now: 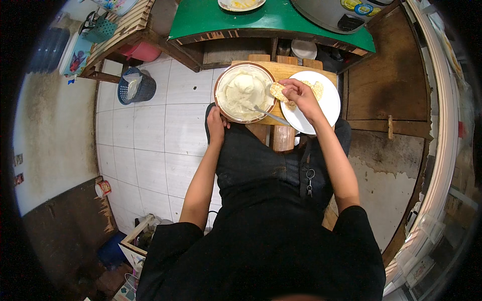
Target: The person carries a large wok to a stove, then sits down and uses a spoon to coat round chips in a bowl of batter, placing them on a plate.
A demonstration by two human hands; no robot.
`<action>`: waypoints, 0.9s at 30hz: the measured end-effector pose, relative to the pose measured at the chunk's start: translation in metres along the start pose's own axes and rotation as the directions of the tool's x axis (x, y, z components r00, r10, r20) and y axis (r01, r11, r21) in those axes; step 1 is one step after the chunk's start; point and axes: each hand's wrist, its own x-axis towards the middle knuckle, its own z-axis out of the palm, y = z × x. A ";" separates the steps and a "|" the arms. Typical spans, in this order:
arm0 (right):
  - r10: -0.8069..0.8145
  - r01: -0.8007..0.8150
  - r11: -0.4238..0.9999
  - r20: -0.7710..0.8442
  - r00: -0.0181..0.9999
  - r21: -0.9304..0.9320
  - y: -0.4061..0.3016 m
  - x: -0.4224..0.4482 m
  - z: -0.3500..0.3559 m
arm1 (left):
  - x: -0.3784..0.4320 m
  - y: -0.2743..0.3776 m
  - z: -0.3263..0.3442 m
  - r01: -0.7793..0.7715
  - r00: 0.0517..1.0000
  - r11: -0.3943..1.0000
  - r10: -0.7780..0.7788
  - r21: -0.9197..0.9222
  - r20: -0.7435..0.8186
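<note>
Between the thumb and fingers of my right hand (302,98) is a flat, grainy, pale-yellow slice of what looks like tempeh (278,91), held above the gap between bowl and plate. More such slices (318,90) lie on the white plate (330,109) under that hand, partly covered by it. To the left stands a brown-rimmed bowl (217,92) of thick, cream-coloured batter (241,84). A metal utensil (276,117) leans out over the bowl's lower right rim, its head sunk in the batter. My left hand (216,126) is by my knee at the bowl's lower left; its grip is unclear.
Bowl and plate rest on a small wooden bench (276,109). Beyond it is a green-topped table (203,19) with a plate (241,4) and a grey appliance (331,17). A blue basket (145,88) stands on the tiled floor (150,126); a wooden cabinet (384,86) is at right.
</note>
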 end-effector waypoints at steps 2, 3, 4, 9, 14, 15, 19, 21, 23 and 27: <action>-0.016 0.016 1.000 -0.037 0.999 -0.018 0.001 0.000 0.002 | 0.001 -0.001 0.001 0.000 1.000 1.000 0.000 0.009 -0.008; -0.023 0.022 1.000 -0.044 0.999 -0.021 -0.001 -0.003 0.004 | 0.000 -0.002 -0.001 -0.007 1.000 1.000 0.007 0.005 -0.001; -0.029 0.028 0.999 -0.051 0.998 -0.024 -0.003 -0.005 0.005 | 0.001 -0.003 -0.004 -0.015 1.000 1.000 0.015 0.001 0.005; -0.031 0.005 0.986 -0.156 0.987 -0.164 0.010 -0.007 0.001 | -0.001 0.002 -0.002 0.015 1.000 1.000 -0.015 -0.017 0.017; -0.201 0.096 0.877 -0.177 0.964 -0.471 0.015 -0.003 0.036 | 0.000 -0.003 -0.007 0.020 1.000 1.000 -0.020 -0.007 0.008; -0.210 0.119 0.884 -0.157 0.965 -0.452 0.016 0.002 0.047 | 0.001 -0.003 -0.007 0.028 1.000 0.999 -0.028 -0.017 0.014; -0.103 0.086 0.947 -0.039 0.994 -0.311 0.014 0.024 0.090 | 0.000 0.004 -0.001 0.034 0.999 0.999 -0.034 -0.011 0.006; -0.178 0.150 0.927 -0.053 0.983 -0.344 0.023 0.030 0.096 | 0.000 0.004 0.002 0.004 1.000 1.000 -0.004 -0.027 0.024; -0.404 0.294 0.790 -0.095 0.910 -0.538 0.030 0.031 0.099 | 0.002 0.003 0.004 0.022 1.000 0.999 -0.021 -0.035 0.024; -0.463 0.201 0.510 -0.070 0.884 -0.836 0.003 -0.011 0.080 | -0.001 0.002 -0.003 0.042 0.999 0.997 -0.042 -0.063 0.008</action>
